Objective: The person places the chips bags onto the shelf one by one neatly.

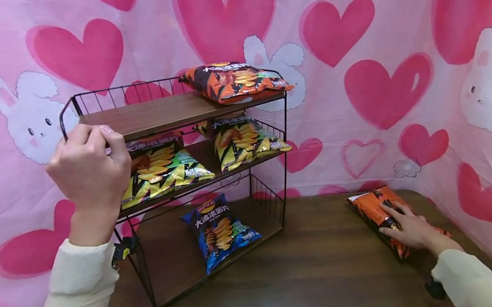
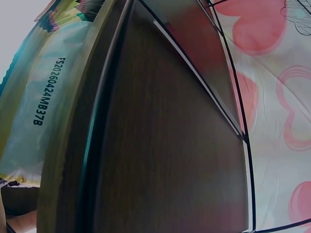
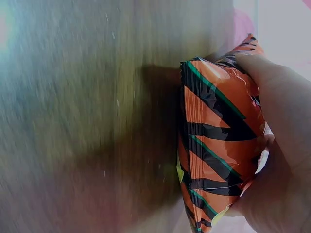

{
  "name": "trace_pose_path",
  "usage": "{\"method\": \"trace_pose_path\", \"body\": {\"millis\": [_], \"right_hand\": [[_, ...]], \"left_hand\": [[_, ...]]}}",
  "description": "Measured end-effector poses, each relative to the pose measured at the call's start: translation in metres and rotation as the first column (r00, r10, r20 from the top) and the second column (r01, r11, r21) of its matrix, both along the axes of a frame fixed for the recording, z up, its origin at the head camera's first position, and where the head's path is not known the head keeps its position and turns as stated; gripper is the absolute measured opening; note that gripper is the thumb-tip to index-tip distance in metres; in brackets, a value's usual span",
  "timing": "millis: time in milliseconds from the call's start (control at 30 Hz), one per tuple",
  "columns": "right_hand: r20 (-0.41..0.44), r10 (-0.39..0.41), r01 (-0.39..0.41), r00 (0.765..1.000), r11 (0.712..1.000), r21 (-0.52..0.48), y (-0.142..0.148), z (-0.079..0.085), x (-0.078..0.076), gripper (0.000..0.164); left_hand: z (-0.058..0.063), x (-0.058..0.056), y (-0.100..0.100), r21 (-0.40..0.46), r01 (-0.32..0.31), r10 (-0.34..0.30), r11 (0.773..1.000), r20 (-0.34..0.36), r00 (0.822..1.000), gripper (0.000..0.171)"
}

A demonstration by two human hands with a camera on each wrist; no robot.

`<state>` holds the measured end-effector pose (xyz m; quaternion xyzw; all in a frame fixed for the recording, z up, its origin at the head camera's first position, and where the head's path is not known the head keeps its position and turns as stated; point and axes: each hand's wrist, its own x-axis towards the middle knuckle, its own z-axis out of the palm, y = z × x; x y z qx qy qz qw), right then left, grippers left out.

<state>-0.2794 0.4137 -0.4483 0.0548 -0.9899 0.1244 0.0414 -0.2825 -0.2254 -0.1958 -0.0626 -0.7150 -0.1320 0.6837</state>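
Observation:
At the front left corner of the three-tier shelf rack, my left hand is curled round the black wire frame. My right hand lies over an orange and black chip bag on the table at the right, its fingers spread across the front. In the right wrist view, the thumb and fingers hold the striped orange bag from above. On the rack, another orange chip bag lies on top. Two yellow chip bags occupy the middle shelf, and a blue chip bag leans on the bottom one.
The brown wooden table carries the rack and extends right to a pink heart-patterned cloth wall. Wire side guards edge the shelves. In the left wrist view, a bag's pale printed back is beside the dark shelf board.

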Motion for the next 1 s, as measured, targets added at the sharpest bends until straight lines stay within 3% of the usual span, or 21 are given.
{"method": "trace_pose_path", "body": {"millis": [200,333,767,1000], "right_hand": [[0.049,0.005,-0.005,0.999,1.0,0.0,-0.034,-0.001,-0.006,0.08],[0.039,0.006,-0.006,0.999,1.0,0.0,-0.051,0.0,-0.003,0.079],[0.049,0.017,-0.018,0.999,1.0,0.019,-0.08,0.006,-0.004,0.078],[0.068,0.025,-0.027,0.997,0.999,0.019,-0.102,0.004,0.004,0.08]], "left_hand": [[0.0,0.003,-0.006,-0.004,0.0,0.0,1.0,0.015,1.0,0.052],[0.0,0.003,-0.006,-0.008,0.005,-0.005,1.0,0.029,1.0,0.053],[0.002,0.001,0.001,-0.007,0.002,-0.002,1.0,0.003,1.0,0.055],[0.0,0.001,0.001,-0.009,-0.002,0.002,1.0,0.004,1.0,0.052]]}}
